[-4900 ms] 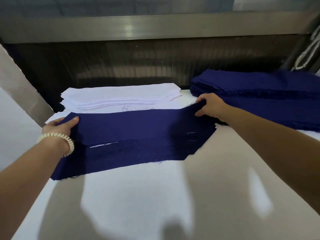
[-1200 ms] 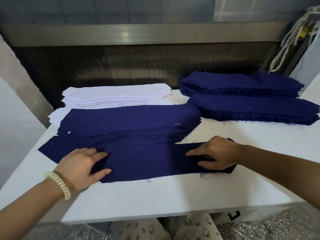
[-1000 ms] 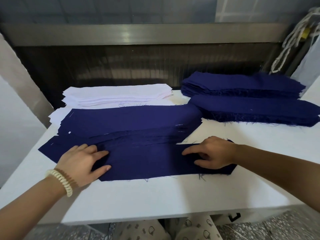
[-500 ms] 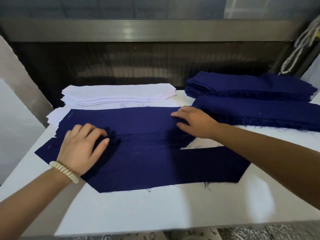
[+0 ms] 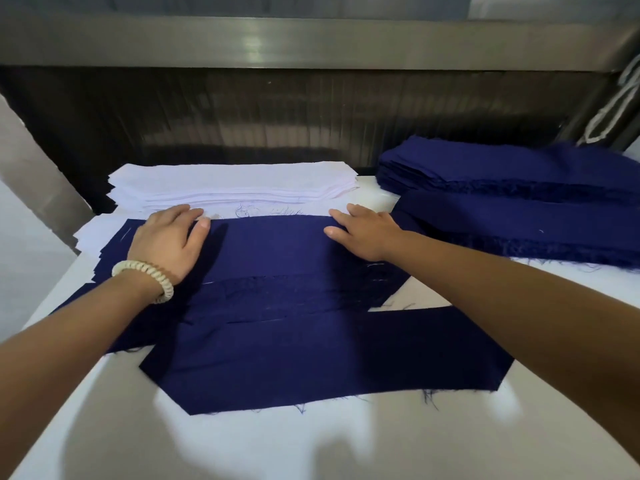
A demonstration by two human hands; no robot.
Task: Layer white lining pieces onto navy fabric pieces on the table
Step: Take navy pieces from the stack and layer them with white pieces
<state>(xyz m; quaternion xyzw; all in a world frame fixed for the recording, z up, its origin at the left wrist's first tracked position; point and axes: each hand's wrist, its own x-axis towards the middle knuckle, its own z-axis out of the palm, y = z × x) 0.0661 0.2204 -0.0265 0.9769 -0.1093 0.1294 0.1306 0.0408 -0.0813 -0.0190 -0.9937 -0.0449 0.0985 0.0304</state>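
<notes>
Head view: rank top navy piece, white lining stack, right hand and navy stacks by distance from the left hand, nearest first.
1. top navy piece: under the left hand, touching.
2. white lining stack: just beyond its fingertips, at the back.
3. right hand: across the same piece, to the right.
4. navy stacks: far right, at the back.

Table: we see a white table top [image 5: 346, 445] with light patches.
Back: we find a dark ribbed panel [image 5: 311, 109] under a grey metal beam [image 5: 311, 43].
Right: white cords [image 5: 614, 102] hang.
</notes>
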